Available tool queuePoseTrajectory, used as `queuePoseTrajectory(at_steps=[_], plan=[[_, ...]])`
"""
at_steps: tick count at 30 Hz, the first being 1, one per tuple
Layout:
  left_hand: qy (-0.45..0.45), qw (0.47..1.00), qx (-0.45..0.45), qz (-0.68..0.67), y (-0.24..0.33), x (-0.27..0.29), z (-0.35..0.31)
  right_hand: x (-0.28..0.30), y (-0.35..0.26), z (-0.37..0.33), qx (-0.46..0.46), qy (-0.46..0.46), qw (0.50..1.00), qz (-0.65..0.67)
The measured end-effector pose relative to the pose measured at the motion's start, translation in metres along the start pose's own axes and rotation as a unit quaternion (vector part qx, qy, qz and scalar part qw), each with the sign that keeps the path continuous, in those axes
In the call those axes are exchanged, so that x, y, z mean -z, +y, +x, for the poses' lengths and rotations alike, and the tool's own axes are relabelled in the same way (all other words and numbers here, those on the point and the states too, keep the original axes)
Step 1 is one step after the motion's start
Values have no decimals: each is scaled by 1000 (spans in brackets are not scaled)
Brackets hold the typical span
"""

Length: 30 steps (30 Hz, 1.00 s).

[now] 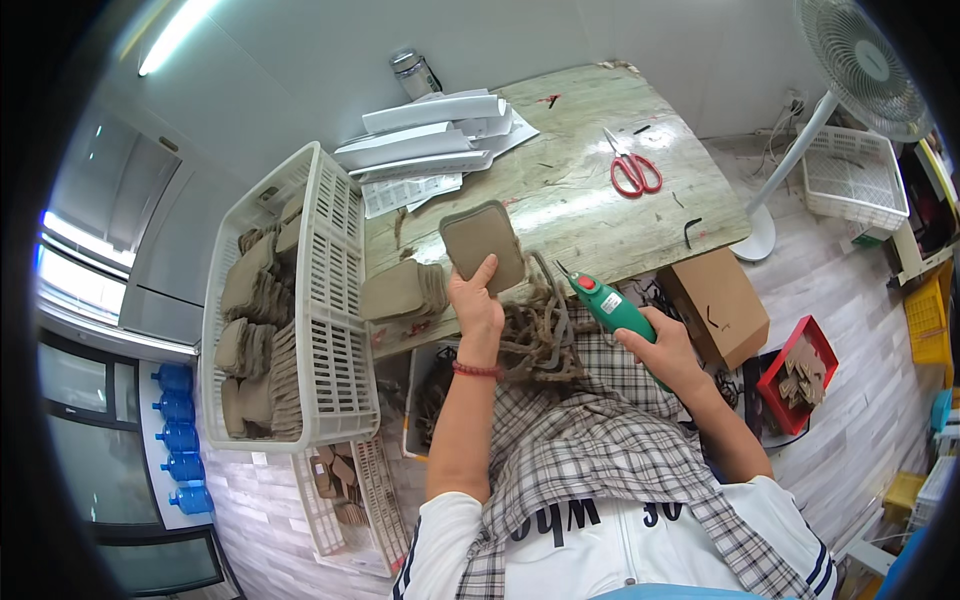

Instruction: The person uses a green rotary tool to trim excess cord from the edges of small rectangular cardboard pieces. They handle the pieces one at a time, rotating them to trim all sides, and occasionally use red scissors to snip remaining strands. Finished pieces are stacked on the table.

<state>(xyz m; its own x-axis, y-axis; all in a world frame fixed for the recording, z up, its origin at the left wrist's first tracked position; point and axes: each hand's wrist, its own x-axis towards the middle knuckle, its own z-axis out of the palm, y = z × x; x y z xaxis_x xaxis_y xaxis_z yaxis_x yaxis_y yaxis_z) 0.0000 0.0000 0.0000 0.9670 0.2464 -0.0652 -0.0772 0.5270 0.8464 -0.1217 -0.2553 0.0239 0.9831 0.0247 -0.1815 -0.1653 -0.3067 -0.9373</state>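
Observation:
My left hand is closed on a brown, rounded-square pad, thumb on its face, above the table's near edge. In my right hand is a green handheld electric tool with a red button and a thin metal tip. Its tip points up and left toward the pad, a gap apart from it. A small stack of similar pads lies on the table just left of my left hand. Tangled brown offcut strips hang between my hands, over my lap.
Left of the table, a white plastic crate holds many stacked pads. Red-handled scissors and papers lie on the tabletop. A cardboard box, a red tray and a standing fan are at right.

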Motion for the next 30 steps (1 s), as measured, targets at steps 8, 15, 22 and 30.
queuePoseTrajectory(at_steps=[8, 15, 22, 30], plan=[[23, 986, -83, -145, 9, -17, -16, -18, -17, 0, 63, 21, 998, -7], [72, 975, 0, -211, 8, -33, -28, -19, -28, 1, 48, 0, 998, 31], [42, 979, 16, -199, -10, -30, -29, -20, -27, 2, 60, 11, 998, 32], [33, 983, 20, -182, -23, -32, -39, -21, -28, 5, 60, 25, 998, 21]])
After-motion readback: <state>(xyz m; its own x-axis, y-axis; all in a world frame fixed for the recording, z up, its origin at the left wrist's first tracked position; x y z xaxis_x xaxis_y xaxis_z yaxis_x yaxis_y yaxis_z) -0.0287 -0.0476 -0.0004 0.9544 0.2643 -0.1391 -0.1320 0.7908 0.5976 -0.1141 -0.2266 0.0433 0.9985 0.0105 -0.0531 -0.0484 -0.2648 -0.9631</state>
